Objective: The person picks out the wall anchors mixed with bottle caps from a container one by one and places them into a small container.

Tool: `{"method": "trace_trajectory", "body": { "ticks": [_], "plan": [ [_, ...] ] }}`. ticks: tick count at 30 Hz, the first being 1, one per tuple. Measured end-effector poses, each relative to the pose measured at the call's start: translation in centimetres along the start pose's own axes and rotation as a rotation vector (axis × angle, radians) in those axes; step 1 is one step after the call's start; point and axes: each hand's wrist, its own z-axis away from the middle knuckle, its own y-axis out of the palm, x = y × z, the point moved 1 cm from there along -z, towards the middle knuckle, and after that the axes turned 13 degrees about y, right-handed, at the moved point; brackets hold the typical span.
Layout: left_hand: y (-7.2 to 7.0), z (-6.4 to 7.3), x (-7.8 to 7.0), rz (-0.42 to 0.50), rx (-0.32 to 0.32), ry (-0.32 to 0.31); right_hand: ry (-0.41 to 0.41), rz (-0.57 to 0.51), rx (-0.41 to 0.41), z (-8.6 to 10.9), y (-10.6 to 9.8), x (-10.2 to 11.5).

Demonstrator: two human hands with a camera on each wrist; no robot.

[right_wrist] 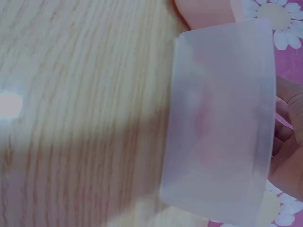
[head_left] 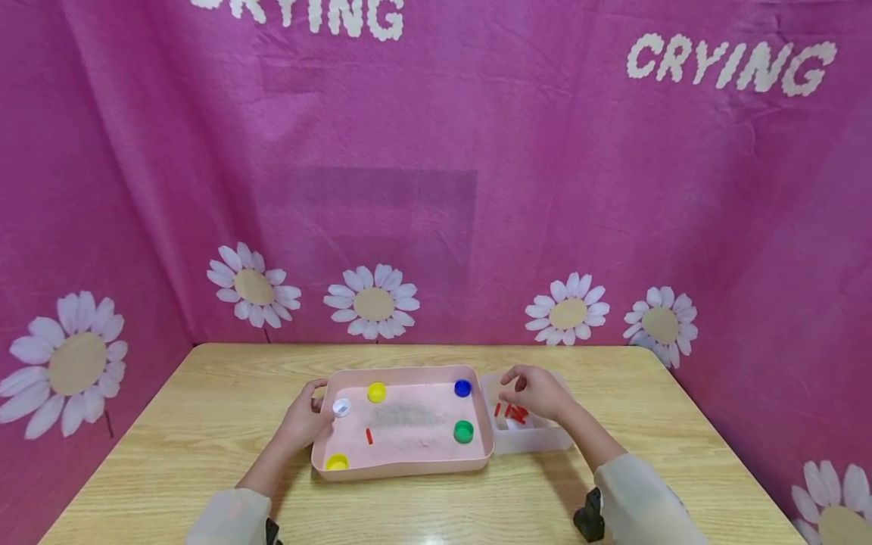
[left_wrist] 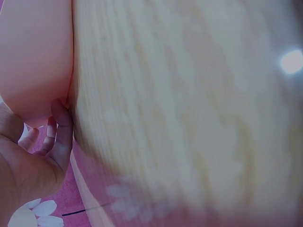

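Observation:
A shallow pink tray [head_left: 409, 471] lies on the table, and my left hand [head_left: 304, 421] holds its left side. In the left wrist view, bent fingers [left_wrist: 61, 127] lie against the tray's outer wall [left_wrist: 38, 56]. My right hand [head_left: 538, 392] hovers over a translucent white box [head_left: 534, 441], thumb and forefinger apart, nothing visible between them. Several small red sticks [head_left: 518, 414] lie in that box. The right wrist view shows the box wall [right_wrist: 218, 113] hiding part of the right hand [right_wrist: 289, 146]. One red stick [head_left: 369, 436] lies inside the tray.
Around the tray's inside stand a white cap [head_left: 341, 408], a yellow cap [head_left: 377, 391], another yellow cap [head_left: 337, 462], a blue cap [head_left: 462, 388] and a green cap [head_left: 463, 431]. The box adjoins the tray's right side. A pink flowered curtain [head_left: 436, 227] hangs behind the wooden table [head_left: 409, 515].

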Motion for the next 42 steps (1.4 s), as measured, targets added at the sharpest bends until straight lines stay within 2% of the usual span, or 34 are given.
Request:
{"method": "trace_trajectory", "body": {
  "ticks": [13, 21, 32, 42],
  "plan": [
    [0.0, -0.2, 0.1, -0.015, 0.009, 0.0, -0.048, -0.075, 0.018, 0.3, -0.1, 2.3],
    [0.0, -0.1, 0.2, -0.008, 0.007, 0.004, -0.094, -0.069, 0.015, 0.2, 0.9, 3.7],
    [0.1, -0.3, 0.4, -0.029, 0.005, -0.012, -0.172, -0.08, 0.081, 0.3, 2.6, 5.9],
    [0.0, -0.1, 0.2, -0.024, 0.009, -0.005, -0.246, -0.095, 0.103, 0.2, 4.5, 7.6]
  ]
}}
